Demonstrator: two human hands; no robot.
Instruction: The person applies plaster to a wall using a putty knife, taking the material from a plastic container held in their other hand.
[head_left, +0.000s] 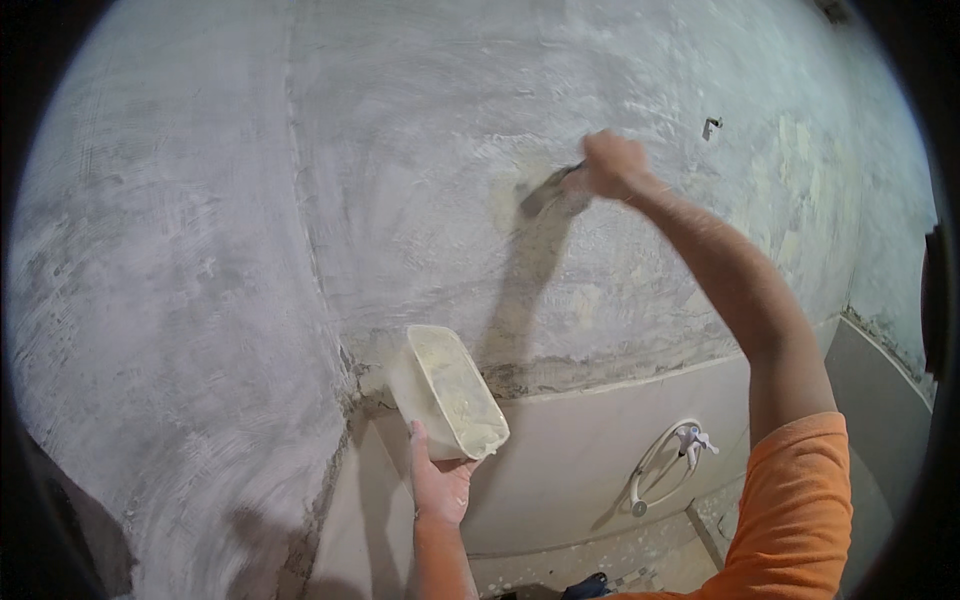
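The right hand clenches a scraper against the wall, while the left hand grasps a tub (putty inside).

Orange short sleeve on right arm; forearms bare.

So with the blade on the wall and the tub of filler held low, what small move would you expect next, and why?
Probably a short stroke spreading the pale filler patch outward. The right hand presses a blurred putty knife against the rough grey plastered wall right at that patch, while the left hand holds the white rectangular plastic tub of cream filler well below.
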